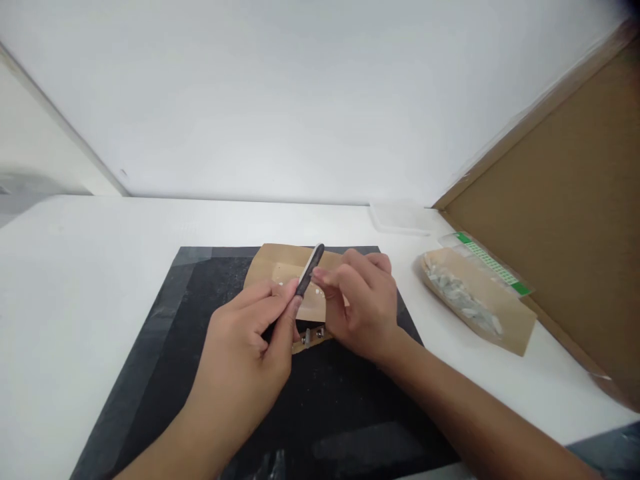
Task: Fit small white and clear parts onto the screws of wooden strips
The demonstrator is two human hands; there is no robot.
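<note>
My left hand (250,333) pinches the lower end of a narrow black strip with a pale edge (313,264) between thumb and fingers, and the strip slants up to the right. Against its right side, the closed fingertips of my right hand (363,300) press or pinch; anything small between them is hidden. Beneath both hands is a piece of brown paper (260,267) with tiny white bits on it. Just below, partly covered by my fingers, a tan strip (313,338) carries small shiny metal pieces.
The black mat (335,400) has taped edges and lies on a white table (65,293). To the right is a brown paper piece (513,327) heaped with pale flakes, beside a clear and green plastic packet (493,263). A translucent tray (400,219) sits behind, near a cardboard panel (560,220).
</note>
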